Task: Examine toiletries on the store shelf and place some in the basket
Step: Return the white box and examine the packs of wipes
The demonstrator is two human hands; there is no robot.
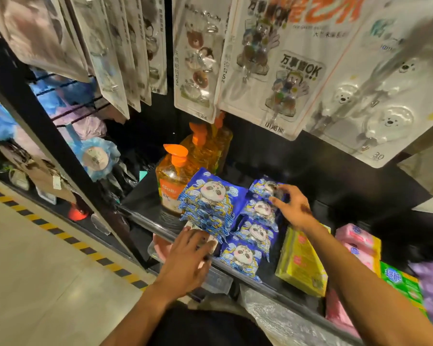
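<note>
Shelf (340, 191), black, one tier, stocked as follows.

- Panda packs (255, 232), blue: four in a single row running from the front edge toward the back.
- Stack (210, 203) of the same packs: one, just left of the row, tilted up off the shelf. The number of packs in it was not countable.
- Pump bottles (171, 178), orange: three, in a line behind the stack toward the back left corner.
- Yellow pack (303, 263): one, right of the row, at the front edge.
- Pink packs (355, 236): at least two, further right.
- Green pack (398, 280): one, beside the pink.
- Hook cards (280, 71): several, hanging above.

Left hand (188, 258): at the front edge, fingers laid against the lower end of the stack. Whether they gripped it could not be told.

Right hand (291, 207): over the row, fingertips at the rearmost pack (261, 184). The fingers were blurred, so the grip could not be told.
</note>
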